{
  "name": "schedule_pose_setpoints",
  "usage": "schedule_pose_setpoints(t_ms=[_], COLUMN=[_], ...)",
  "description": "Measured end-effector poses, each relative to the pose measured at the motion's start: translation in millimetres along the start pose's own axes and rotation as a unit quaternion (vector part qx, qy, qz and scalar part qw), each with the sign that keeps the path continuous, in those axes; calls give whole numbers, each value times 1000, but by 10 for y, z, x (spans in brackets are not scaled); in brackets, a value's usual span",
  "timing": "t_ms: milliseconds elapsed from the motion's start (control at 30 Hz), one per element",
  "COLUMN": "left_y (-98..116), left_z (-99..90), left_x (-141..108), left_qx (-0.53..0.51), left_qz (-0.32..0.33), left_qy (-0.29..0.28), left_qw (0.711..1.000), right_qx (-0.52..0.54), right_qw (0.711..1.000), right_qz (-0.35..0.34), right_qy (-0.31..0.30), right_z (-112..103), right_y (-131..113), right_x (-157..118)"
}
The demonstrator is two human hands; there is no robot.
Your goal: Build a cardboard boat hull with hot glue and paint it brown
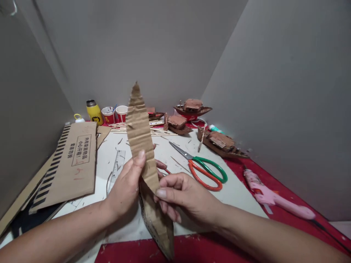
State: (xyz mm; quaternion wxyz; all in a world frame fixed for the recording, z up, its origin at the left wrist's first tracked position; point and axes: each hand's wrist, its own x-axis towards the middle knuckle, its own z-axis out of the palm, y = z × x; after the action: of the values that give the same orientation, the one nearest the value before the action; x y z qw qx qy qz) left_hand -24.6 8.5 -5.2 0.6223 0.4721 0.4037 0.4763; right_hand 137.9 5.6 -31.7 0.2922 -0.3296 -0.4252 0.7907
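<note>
A long corrugated cardboard strip (pixel 140 124), pointed at its top, stands upright between my hands. Below it shows a second cardboard piece (pixel 157 223), shaped like a narrow boat hull, running to a point near the table's front edge. My left hand (pixel 130 175) grips the strip from the left, thumb on its face and fingers behind. From the right, my right hand (pixel 178 195) pinches the strip's lower edge where it meets the hull-shaped piece. Whether the two pieces are joined there is hidden by my fingers. Scissors (pixel 203 166) with green and orange handles lie just beyond my right hand.
Brown model boats (pixel 225 142) stand at the back right, with a pink glue gun (pixel 276 199) nearer. Flat printed cardboard (pixel 68 164) and a clear ruler (pixel 118 164) lie left. Behind are thin wooden sticks (pixel 117 127), paper cups (pixel 108 115) and a yellow bottle (pixel 94 112).
</note>
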Motion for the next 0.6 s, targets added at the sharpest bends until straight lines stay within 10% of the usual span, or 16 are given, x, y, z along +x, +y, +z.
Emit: schedule_pose_setpoints(t_ms=[267,433,600], left_y=[130,137,196], left_z=[-163,-178,-176], left_x=[191,198,180], left_qx=[-64,-99,-79], left_qz=[-48,-46,-24], left_qy=[-213,-228,-200], left_qw=[974,968,976], right_qx=[51,29,-128], right_qw=[994,997,959], right_qz=[-92,-73,-221], right_qy=[0,-19,126], right_z=[-49,-47,-26], right_y=[-136,-162,-289], right_x=[-25,-32,-140])
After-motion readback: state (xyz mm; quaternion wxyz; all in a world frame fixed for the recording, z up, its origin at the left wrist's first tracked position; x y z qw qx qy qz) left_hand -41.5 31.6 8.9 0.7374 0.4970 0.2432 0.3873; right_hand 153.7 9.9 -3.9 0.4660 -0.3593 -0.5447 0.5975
